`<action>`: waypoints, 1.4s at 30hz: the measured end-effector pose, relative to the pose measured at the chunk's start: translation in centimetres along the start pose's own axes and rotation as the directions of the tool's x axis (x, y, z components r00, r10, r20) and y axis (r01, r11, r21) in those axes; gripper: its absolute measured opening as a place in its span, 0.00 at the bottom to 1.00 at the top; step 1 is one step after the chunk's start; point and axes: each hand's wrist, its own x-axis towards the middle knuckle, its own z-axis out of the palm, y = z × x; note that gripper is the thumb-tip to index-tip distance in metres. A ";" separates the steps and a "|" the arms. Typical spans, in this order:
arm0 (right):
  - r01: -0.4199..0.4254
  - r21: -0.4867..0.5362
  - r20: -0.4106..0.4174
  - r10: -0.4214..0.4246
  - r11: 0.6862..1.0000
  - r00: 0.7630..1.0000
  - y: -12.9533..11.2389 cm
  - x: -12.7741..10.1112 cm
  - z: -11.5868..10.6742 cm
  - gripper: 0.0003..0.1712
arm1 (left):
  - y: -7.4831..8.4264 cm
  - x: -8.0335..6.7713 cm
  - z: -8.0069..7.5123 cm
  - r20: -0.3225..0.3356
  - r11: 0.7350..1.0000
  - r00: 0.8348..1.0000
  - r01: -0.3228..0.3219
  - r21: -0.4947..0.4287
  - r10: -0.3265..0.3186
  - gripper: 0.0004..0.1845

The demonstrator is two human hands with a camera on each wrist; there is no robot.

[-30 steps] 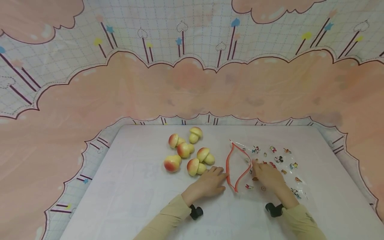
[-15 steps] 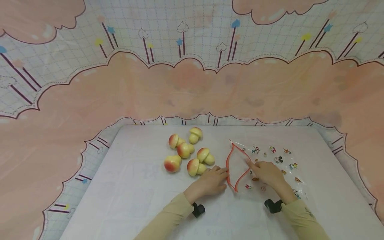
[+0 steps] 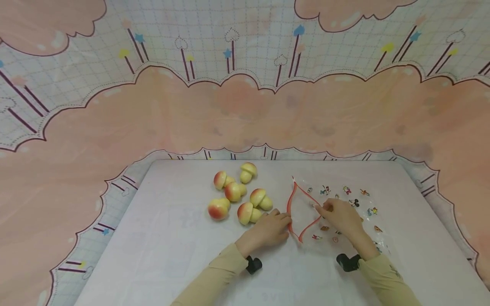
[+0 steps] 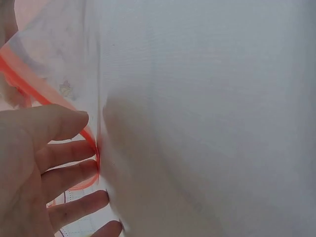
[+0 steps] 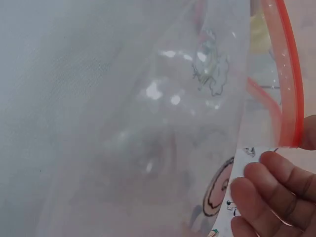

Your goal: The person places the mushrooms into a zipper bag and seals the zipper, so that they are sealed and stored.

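A clear zip bag (image 3: 354, 203) with small cartoon prints lies on the table, its orange-red zip mouth (image 3: 289, 204) spread apart toward the left. My left hand (image 3: 268, 229) rests at the near-left rim; in the left wrist view its fingers (image 4: 69, 177) reach straight along the rim down to the table. On the other side of the mouth, my right hand (image 3: 342, 219) pinches the right rim between thumb and forefinger. The right wrist view shows the thumb (image 5: 310, 133) against the red strip (image 5: 294, 74). Several yellow toy mushrooms (image 3: 235, 191) with reddish caps lie left of the bag.
The white table (image 3: 164, 238) carries all of this. A patterned pink and white cloth (image 3: 245, 114) hangs behind and around it. Black wrist cameras (image 3: 254, 265) sit at both wrists. One mushroom (image 3: 248, 213) lies right beside my left hand.
My right fingers went from touching the bag near its mouth to pinching the right rim, which has shifted slightly right. My left hand stays by the left rim; the mushrooms have not moved.
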 end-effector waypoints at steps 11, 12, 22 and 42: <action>0.067 0.003 -0.108 -0.066 0.998 0.992 -0.5 -0.1 -0.2 0.15 | 0.0 0.0 -0.1 0.008 1.000 1.000 -0.002 0.016 0.002 0.24; 0.071 0.000 -0.116 -0.071 0.997 0.991 -0.6 -0.2 -0.3 0.15 | 0.0 0.0 -0.1 0.009 1.000 1.000 -0.003 0.015 0.002 0.24; 0.124 -0.013 -0.160 -0.125 0.992 0.979 -1.4 -0.8 -1.3 0.14 | -0.1 0.1 0.0 0.006 1.000 1.000 -0.002 0.011 0.002 0.24; 0.182 0.029 -0.233 -0.171 0.983 0.957 -2.6 -1.2 -3.4 0.08 | 0.1 0.1 -0.1 0.011 0.999 1.000 -0.008 0.033 0.008 0.24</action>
